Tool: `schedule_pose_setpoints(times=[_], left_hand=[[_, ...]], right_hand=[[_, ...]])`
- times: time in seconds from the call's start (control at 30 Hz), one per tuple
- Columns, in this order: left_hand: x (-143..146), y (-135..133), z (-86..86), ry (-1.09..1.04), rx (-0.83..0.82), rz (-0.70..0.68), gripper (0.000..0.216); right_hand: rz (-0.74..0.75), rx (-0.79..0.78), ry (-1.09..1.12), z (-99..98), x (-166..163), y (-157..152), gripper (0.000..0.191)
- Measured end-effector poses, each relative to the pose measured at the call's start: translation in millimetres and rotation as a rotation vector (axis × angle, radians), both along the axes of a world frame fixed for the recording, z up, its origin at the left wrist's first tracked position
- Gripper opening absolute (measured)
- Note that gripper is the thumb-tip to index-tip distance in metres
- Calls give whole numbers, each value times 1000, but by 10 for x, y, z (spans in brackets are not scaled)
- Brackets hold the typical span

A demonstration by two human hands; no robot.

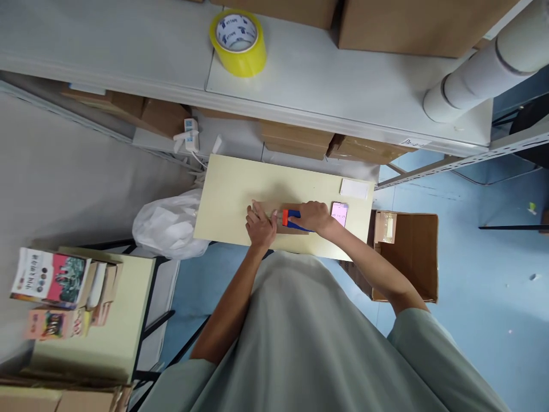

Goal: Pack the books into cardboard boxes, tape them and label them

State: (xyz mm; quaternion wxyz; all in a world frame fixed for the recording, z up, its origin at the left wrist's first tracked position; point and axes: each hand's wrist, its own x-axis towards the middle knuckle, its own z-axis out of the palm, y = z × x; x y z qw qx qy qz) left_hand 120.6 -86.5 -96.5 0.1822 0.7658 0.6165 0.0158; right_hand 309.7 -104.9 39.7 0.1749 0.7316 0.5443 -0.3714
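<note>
My left hand [260, 225] lies on a flat brown cardboard piece [270, 207] on the pale yellow table [231, 194], fingers pressed down on it. My right hand [314, 216] grips a tape dispenser with a blue handle and red part [290, 218], held against the same cardboard just right of my left hand. A phone with a lit pink screen [339, 213] lies right beside my right hand. A white slip [354, 188] rests at the table's far right corner.
A yellow tape roll [238, 41] sits on the grey shelf [128, 51] above. An open cardboard box [407, 252] stands on the blue floor right of the table, a white plastic bag [169, 226] to its left. Books [49, 277] are stacked on a second table [107, 337].
</note>
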Motion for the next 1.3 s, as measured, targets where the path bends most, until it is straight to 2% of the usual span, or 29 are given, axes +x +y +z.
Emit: schedule_pose_setpoints(times=[0.13,0.33,0.43,0.67,0.77,1.03,1.3], left_hand=[[-37,24,52,1,-19,-13,99],[-17,43,88,-20,-33,-19,100],[-13,57,88,3,-29,-25,99],[-26,64,77,35,-27,-43,100],[-27,66,71,35,-27,-43,100],[-32,62,43,29,25,-38,101],[-33,63,47,62,24,-55,102]], right_hand=[[-7,-29,43,143,222,-85,56],[-88,-139,19,518,994,-503,66],[-102,-162,-5,515,1150,-620,62],[-77,-141,-89,-26,820,-530,54],[-94,-113,-82,-177,705,-528,51],[-124,-25,-77,-225,451,-626,36],[-172,64,-86,-234,267,-746,36]])
